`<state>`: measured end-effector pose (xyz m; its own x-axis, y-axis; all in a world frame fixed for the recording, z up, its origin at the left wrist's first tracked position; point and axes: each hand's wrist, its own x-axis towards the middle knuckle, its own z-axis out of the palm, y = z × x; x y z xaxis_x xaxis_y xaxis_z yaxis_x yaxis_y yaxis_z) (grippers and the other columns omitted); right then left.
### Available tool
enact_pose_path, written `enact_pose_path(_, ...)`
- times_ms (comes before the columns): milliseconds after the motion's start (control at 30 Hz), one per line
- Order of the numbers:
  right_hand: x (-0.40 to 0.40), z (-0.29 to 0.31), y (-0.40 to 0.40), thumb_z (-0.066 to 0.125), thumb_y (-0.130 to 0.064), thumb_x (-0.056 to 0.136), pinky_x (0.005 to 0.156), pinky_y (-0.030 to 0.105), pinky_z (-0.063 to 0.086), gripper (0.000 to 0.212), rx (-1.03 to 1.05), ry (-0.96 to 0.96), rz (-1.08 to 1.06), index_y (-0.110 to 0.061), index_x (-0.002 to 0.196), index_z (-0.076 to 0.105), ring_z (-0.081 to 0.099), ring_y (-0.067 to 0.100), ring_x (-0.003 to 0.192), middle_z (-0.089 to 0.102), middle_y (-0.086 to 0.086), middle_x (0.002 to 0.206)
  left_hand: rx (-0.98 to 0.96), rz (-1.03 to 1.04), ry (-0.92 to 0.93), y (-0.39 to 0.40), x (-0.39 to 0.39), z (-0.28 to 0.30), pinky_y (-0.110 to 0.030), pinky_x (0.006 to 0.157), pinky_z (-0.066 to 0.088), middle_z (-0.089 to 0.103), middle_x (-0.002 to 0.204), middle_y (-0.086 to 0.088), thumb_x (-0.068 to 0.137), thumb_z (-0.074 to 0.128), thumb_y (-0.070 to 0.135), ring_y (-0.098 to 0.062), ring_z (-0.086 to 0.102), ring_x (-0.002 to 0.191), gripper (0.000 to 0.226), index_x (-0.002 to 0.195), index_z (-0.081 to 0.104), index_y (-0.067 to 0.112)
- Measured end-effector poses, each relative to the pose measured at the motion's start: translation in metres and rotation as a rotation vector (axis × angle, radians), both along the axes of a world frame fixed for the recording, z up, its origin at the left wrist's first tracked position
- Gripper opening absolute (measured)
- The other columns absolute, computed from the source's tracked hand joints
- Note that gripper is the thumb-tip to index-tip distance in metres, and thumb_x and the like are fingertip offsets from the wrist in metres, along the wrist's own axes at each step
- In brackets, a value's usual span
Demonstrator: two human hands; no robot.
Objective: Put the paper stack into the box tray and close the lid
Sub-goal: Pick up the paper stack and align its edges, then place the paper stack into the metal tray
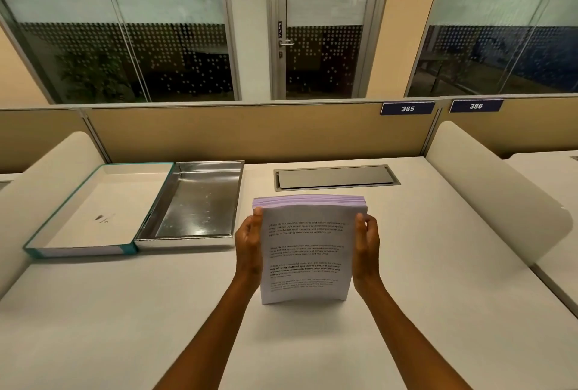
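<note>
White printed sheets top the paper stack (305,252), which is held upright on the desk (438,264), its lower edge apparently resting there. It is gripped at both sides by the left hand (248,241) and the right hand (366,242). Left of it, apart, the silver-lined box tray (194,202) lies open beside its teal-edged lid (93,208).

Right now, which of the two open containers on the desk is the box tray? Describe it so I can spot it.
On the white desk, look at its far left, left of the held paper stack. Two shallow open rectangles lie side by side there. The teal-edged cardboard box tray is the left one, white inside, unlike the shiny silver metal-lined lid.
</note>
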<state>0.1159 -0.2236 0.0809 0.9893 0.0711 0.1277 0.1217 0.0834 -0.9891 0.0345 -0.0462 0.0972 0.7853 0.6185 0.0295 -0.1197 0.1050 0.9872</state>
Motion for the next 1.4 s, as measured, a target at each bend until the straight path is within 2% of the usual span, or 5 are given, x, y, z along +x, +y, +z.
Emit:
enact_pose_path(167,0.003,0.028,0.007,0.032,-0.068,0.081,0.06,0.027,0.053,0.063,0.013,0.041,-0.075,-0.016,0.11,0.052,0.065,0.021,0.077,0.065,0.009,0.091,0.008,0.142,0.035,-0.009,0.009,0.02,-0.033,0.061,0.052,0.066,0.079,-0.014,0.079,0.04,0.071,-0.023,0.065,0.071,0.069,0.09,0.059,0.005)
enact_pose_path(533,0.0,0.036,0.01,0.042,-0.067,0.082,0.052,0.023,0.045,0.053,-0.091,0.164,-0.147,-0.019,0.1,0.057,0.064,0.019,0.072,0.066,0.008,0.086,0.019,0.226,0.181,-0.014,0.01,0.022,-0.028,0.058,0.048,0.066,0.083,-0.007,0.092,0.044,0.056,-0.021,0.063,0.076,0.033,0.082,0.055,0.027)
enact_pose_path(967,-0.008,0.02,-0.007,0.04,-0.068,0.08,0.055,0.02,0.051,0.055,-0.056,0.078,-0.003,-0.02,0.097,0.06,0.064,0.009,0.067,0.067,-0.002,0.081,0.063,0.077,0.019,-0.016,-0.016,0.008,-0.024,0.06,0.053,0.07,0.087,-0.01,0.081,0.042,0.065,-0.015,0.066,0.073,0.057,0.098,0.066,0.016)
enact_pose_path(1133,-0.009,-0.016,-0.035,0.062,-0.042,0.084,0.065,0.023,0.059,0.035,-0.126,0.03,0.182,-0.023,0.114,0.059,0.069,0.013,0.089,0.071,-0.008,0.102,0.255,-0.023,0.068,-0.005,-0.039,-0.039,-0.024,0.073,0.06,0.07,0.108,0.009,0.082,0.07,0.036,-0.012,0.069,0.093,0.034,0.114,0.059,0.033)
enact_pose_path(1400,0.01,-0.054,-0.063,0.067,-0.014,0.087,0.094,0.033,0.055,0.038,-0.334,0.017,0.397,-0.021,0.122,0.055,0.065,0.014,0.108,0.066,-0.004,0.118,0.363,-0.028,0.182,0.001,-0.049,-0.081,-0.013,0.08,0.055,0.068,0.109,0.012,0.087,0.066,0.007,-0.014,0.067,0.099,0.04,0.108,0.058,0.04)
